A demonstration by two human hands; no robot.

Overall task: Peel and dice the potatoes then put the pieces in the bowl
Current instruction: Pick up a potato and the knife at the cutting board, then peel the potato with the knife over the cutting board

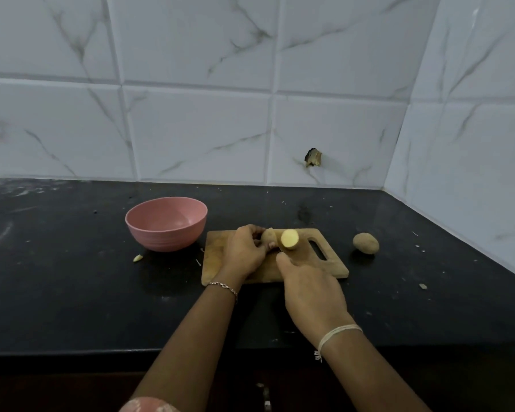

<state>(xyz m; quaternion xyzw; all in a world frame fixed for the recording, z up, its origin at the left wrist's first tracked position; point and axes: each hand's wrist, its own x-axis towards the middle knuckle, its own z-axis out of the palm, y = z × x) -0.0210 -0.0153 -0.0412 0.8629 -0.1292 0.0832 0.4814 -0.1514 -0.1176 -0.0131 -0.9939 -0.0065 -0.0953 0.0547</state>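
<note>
A potato lies cut in two on the wooden cutting board [333, 263], near its far edge. The left half [268, 237] wears its brown skin unpeeled, and the left hand [244, 251] curls its fingers round it. The right half [290, 239] sits just beside it, its pale yellow cut face turned up and toward the camera, with skin on its sides. The right hand [312, 292] rests low on the board just in front of the two halves, its back to the camera and its fingers hidden, so I cannot tell whether it grips anything. A whole potato [366, 243], unpeeled, lies on the black counter [72, 278] to the right of the board, apart from its handle slot [318, 248]. The pink bowl [167, 233] stands upright just left of the board's far corner, with a small pale scrap [137, 258] in front of it. Bare counter stretches wide to the left; on the right the tiled wall [473, 173] closes in at an angle.
</note>
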